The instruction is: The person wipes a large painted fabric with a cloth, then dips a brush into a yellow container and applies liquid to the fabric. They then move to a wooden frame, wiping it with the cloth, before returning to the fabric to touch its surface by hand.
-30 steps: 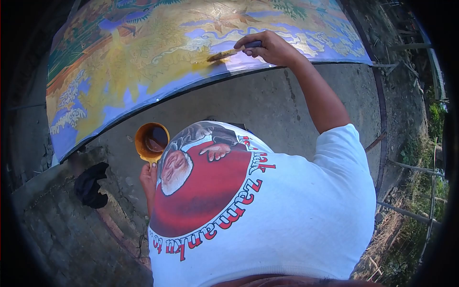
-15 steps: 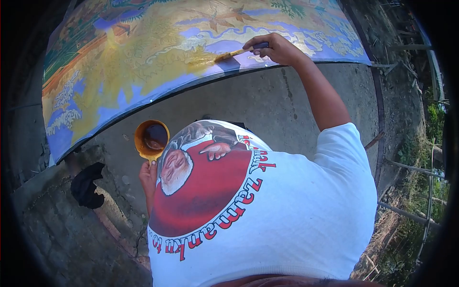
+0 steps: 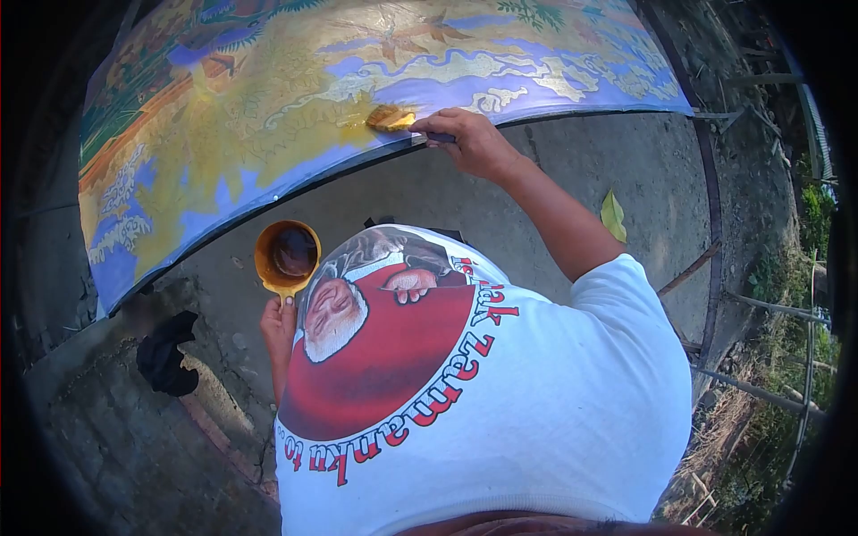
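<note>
Stretched out in front of me is a large patterned cloth [image 3: 527, 94], purple, yellow and orange with leaf and wave-like motifs. My right hand [image 3: 474, 143] is closed around the handle of a paintbrush [image 3: 391, 118]. Its wide, yellow-wet bristles press on the cloth near the close edge, where a yellowish stain spreads leftward. Low on my left, my left hand [image 3: 278, 322] grips the short handle of a yellow dipper [image 3: 261, 257]. Dark brownish liquid [image 3: 294, 250] lies inside the dipper, which is held below the cloth's edge.
Grey concrete ground [image 3: 572, 170] lies under the cloth. A crumpled black cloth [image 3: 167, 353] rests at the lower left. To the right are a green leaf [image 3: 612, 215], thin poles [image 3: 760, 391] and plants [image 3: 815, 214].
My right hand and the paintbrush have moved left and closer to the cloth's near edge. A green leaf has appeared at right. The left hand and dipper have barely shifted.
</note>
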Demonstrator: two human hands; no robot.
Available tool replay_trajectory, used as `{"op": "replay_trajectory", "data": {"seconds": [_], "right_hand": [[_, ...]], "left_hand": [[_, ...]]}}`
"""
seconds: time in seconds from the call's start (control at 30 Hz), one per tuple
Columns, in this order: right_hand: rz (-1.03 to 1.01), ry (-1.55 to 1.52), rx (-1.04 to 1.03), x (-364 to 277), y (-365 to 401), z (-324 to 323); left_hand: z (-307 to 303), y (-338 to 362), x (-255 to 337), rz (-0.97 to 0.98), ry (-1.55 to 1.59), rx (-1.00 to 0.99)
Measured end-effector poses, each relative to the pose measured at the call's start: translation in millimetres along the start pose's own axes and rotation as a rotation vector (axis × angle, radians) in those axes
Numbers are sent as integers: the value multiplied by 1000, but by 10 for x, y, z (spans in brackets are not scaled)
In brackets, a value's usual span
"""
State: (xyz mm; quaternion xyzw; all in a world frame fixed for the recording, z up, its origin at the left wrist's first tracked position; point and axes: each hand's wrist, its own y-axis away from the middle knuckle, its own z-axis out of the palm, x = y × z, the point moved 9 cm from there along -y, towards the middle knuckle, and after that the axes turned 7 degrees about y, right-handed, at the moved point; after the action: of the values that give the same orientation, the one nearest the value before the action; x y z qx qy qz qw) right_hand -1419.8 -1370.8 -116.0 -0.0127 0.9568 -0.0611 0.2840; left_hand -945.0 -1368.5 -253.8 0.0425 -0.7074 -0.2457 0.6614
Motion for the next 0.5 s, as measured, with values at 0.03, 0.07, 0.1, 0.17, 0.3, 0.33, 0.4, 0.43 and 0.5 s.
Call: {"op": "replay_trajectory", "data": {"seconds": [0.03,0.07,0.1,0.17,0.3,0.33,0.4,0.43,0.5], "right_hand": [[-37,62,10,-16,7,4],[-33,61,13,14,31,-31],[4,57,-7,87,77,-85],[38,52,-28,155,152,-190],[99,87,-15,151,241,-190],[103,90,0,147,241,-150],[61,75,35,23,164,-26],[24,66,70,-55,113,31],[-5,57,68,-142,-3,201]], "left_hand": [[16,-4,3,-15,-6,-18],[25,-11,8,-15,-9,-22],[25,-11,9,-13,4,-13],[18,-12,-2,-11,20,0],[4,18,-38,-2,9,-5],[-2,21,-47,0,-12,-3],[36,32,-16,5,-2,14],[50,40,4,9,10,23],[57,41,46,4,-10,30]]}}
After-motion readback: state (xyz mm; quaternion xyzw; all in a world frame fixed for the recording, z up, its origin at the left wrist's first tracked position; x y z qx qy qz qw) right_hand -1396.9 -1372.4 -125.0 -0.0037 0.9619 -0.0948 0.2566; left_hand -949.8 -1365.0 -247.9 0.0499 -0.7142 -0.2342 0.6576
